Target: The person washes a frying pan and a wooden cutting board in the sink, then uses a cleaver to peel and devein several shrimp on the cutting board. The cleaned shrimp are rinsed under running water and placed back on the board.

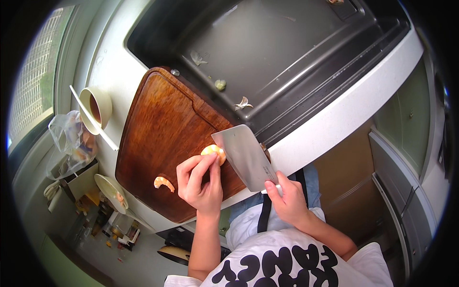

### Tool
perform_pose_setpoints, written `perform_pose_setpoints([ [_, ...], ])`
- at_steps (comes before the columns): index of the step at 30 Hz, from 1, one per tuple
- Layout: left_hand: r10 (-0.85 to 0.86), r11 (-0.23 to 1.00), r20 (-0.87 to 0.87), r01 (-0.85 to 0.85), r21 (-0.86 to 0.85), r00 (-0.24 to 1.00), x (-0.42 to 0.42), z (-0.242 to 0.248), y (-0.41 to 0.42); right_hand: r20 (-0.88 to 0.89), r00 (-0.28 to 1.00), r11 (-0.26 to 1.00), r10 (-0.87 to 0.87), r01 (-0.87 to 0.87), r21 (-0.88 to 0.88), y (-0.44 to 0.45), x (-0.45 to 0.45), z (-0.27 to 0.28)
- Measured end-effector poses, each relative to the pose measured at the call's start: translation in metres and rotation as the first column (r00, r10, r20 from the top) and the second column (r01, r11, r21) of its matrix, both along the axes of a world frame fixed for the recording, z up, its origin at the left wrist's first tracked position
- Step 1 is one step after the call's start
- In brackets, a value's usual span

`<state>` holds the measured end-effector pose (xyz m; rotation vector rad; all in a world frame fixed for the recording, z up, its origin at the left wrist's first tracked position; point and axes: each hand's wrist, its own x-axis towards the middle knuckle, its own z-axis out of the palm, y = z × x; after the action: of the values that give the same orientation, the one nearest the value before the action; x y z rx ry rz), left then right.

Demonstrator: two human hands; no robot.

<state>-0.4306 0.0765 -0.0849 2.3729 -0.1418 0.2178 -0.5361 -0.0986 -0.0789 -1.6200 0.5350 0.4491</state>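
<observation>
My left hand [199,183] pinches a peeled, cooked-looking shrimp [219,158] between thumb and fingertips, over a brown wooden cutting board [161,118]. In my right hand [288,201] is a Chinese cleaver [244,158], gripped at its white handle close to the blade. The broad steel blade slants over the board's near right edge, its far corner beside the shrimp. Whether blade and shrimp touch, I cannot tell. A second, curled shrimp [164,183] lies on the board, left of my left hand.
A black sink [287,50] borders the board, with garlic-like skins [244,104] and a pale green scrap [220,84] inside. Leftward stand a bowl of brown liquid [107,107] bridged by white chopsticks [94,120], a plastic bag [70,140] and a plate with food [107,186].
</observation>
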Motion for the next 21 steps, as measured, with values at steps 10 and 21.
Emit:
perform_pose_setpoints([
  [10, -0.105, 0.992, 0.052, 0.101, 0.069, 0.993, 0.008, -0.002, 0.0, -0.013, 0.995, 0.995, 0.095, -0.096, -0.019, -0.026, 0.012, 0.002],
  [21, -0.043, 0.997, 0.117, 0.034, 0.076, 0.992, 0.003, -0.011, -0.002, -0.018, 0.93, 0.929, 0.367, -0.368, -0.048, -0.073, 0.052, 0.002],
])
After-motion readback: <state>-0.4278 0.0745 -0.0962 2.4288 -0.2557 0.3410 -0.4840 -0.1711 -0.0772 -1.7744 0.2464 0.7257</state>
